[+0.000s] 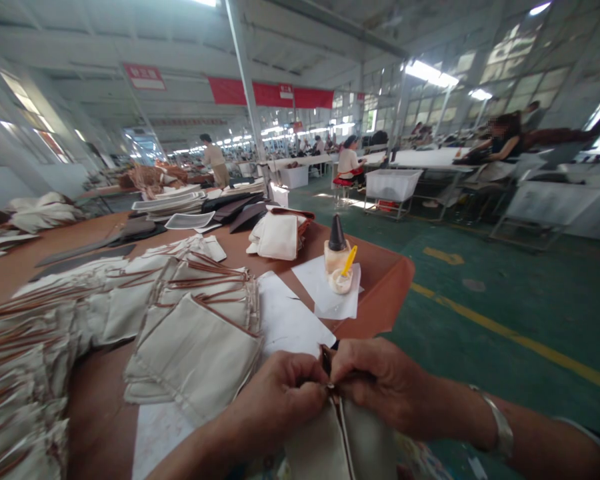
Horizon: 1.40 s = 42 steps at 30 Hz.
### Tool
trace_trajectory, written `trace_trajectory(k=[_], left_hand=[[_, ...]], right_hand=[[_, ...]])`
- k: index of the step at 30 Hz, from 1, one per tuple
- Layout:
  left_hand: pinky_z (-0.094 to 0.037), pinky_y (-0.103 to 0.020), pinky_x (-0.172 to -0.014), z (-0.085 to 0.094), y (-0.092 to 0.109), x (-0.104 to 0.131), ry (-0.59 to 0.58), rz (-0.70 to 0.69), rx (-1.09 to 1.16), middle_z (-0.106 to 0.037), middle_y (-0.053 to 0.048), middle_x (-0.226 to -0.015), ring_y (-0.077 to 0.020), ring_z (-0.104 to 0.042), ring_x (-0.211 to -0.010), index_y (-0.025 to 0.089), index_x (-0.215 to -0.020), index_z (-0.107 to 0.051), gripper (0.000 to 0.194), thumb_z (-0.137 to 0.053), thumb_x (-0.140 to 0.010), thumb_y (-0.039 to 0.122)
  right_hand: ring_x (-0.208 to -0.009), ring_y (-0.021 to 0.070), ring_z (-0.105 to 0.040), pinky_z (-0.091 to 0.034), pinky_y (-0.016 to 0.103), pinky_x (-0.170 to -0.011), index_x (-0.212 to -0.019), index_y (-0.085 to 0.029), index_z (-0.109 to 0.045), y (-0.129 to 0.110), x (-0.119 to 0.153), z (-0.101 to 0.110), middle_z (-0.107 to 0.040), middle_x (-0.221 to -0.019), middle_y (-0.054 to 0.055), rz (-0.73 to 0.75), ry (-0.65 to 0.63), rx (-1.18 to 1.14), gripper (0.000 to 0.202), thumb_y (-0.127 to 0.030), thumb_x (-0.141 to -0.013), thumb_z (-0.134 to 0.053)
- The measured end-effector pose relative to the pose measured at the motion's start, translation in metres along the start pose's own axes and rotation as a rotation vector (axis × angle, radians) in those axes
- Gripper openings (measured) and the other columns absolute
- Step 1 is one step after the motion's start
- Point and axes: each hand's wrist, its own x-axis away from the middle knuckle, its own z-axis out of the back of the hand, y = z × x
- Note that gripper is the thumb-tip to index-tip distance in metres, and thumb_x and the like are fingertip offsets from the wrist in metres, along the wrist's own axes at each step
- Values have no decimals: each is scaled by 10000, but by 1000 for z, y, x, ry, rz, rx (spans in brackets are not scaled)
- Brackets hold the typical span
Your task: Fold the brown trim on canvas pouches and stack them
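Note:
A beige fabric piece (317, 443) with a dark brown-edged slit down its middle is at the bottom centre, close to my body. My left hand (285, 393) pinches the left side of the slit's upper end. On the opposite side, my right hand (380, 380) pinches the same end, its fingertips nearly touching those of the left. A small shiny part, too small to identify, shows between the fingertips. Left of my hands lies a stack of beige fabric pieces (195, 353) on the brown-covered table (100, 407).
Long rows of beige pieces with brown edging (25, 333) cover the table's left. Beyond my hands, a container with a black cone (337, 235) and a yellow-handled tool (350, 260) stand on white paper (305, 270). White bins (393, 183) and seated people are farther back.

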Motion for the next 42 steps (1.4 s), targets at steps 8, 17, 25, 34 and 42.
trace_trajectory(k=[8,17,25,34,42], left_hand=[[-231,-196,-438,-11,4,5,-40,111,448,-433,51,-506,-63,-337,-445,146,-598,-581,274,-711,-696,366],[-245,-199,-508,-1,1,12,-173,-5,127,-489,32,-637,-75,-347,-570,113,-754,-637,304,-711,-785,406],[-279,-208,-534,1,23,20,-130,-140,-283,-426,47,-656,-99,-348,-618,147,-761,-584,197,-545,-871,306],[-276,-216,-511,7,13,23,-188,-153,-173,-481,24,-696,-99,-375,-611,131,-832,-605,401,-536,-940,511],[-295,-205,-527,6,10,21,-204,-167,-156,-499,22,-695,-93,-396,-615,135,-821,-601,417,-543,-946,529]], right_hand=[[-682,186,-542,-423,303,-631,-1018,-165,-609,-10,13,1,-651,-789,84,416,-54,606,216,-157,-962,-400],[-686,157,-552,-448,274,-645,-1218,-150,-503,-13,25,-6,-623,-802,44,354,78,302,269,-223,-972,-418],[-656,99,-438,-355,207,-576,-868,-104,-624,-22,12,20,-545,-755,21,-314,-108,-355,428,-461,-999,-429],[-527,58,-311,-236,183,-453,-729,-138,-505,-12,13,14,-400,-618,-44,-405,-226,-480,507,-608,-899,-590],[-573,87,-338,-255,242,-537,-665,-174,-402,-14,21,3,-405,-642,-24,25,-42,140,392,-387,-994,-420]])
